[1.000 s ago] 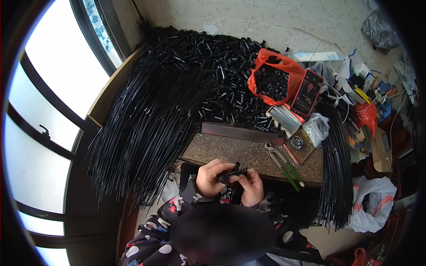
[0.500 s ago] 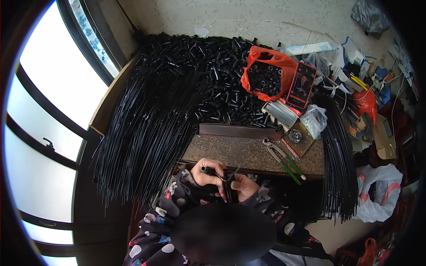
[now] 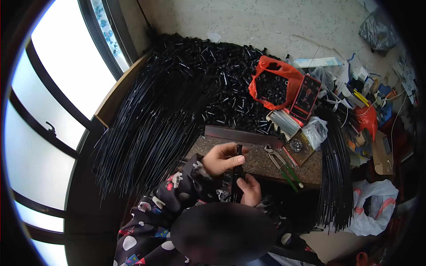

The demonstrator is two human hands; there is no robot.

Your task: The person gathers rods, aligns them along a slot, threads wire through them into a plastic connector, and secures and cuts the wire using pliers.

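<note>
My left hand (image 3: 220, 159) is closed with the thumb pressed on a short black tubular part (image 3: 239, 150), held nearly upright near the workbench's front edge. Just below it, my right hand (image 3: 251, 190) closes its thumb and fingers around a dark piece (image 3: 237, 185). This piece appears lined up with the tubular part, but its kind is unclear and whether the two are joined cannot be seen. Thin tips stick out beside my right hand. A dark blurred oval hides whatever is under my wrists.
Black tubular parts (image 3: 230, 80) are heaped behind a dark bar (image 3: 242, 136). Long black rods (image 3: 146, 133) lie at left, more (image 3: 336, 177) at right. Green-handled pincers (image 3: 288, 173) rest on the speckled bench (image 3: 213, 144). A red bag (image 3: 290, 91), phone (image 3: 305, 97) and clear bag (image 3: 315, 133) stand behind.
My left hand has moved up and right, with a black tubular part now upright under its thumb. My right hand has shifted slightly. The whole view has tilted a little.
</note>
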